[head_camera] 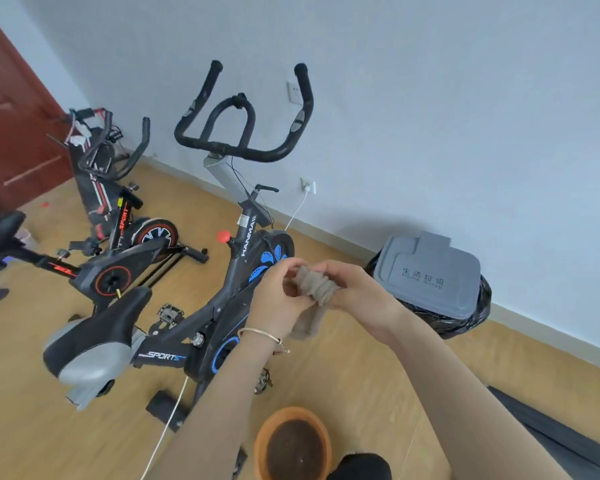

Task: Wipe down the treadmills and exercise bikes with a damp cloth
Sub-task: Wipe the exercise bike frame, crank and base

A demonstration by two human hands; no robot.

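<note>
2 bare hands meet at chest height, both curled tightly round a grey-brown cloth (314,285) twisted into a rope between them. The left hand (278,294) grips one end and the right hand (355,296) the other, and a loose tail hangs below. This looks like wringing.

Low in the view, an orange basin (269,424) of dark water sits on the wooden floor (361,375). Just beyond the hands stands a blue-trimmed exercise bike (246,233), not yet touched by the cloth. A red-trimmed exercise bike (118,244) stands farther left.

Risks: a white cable (174,407) crosses the floor near the basin, and another runs to a wall socket (308,186). Drips missing the basin could wet the cable or make the floor slippery. An underwrung cloth could run water into the bike's wiring.
</note>
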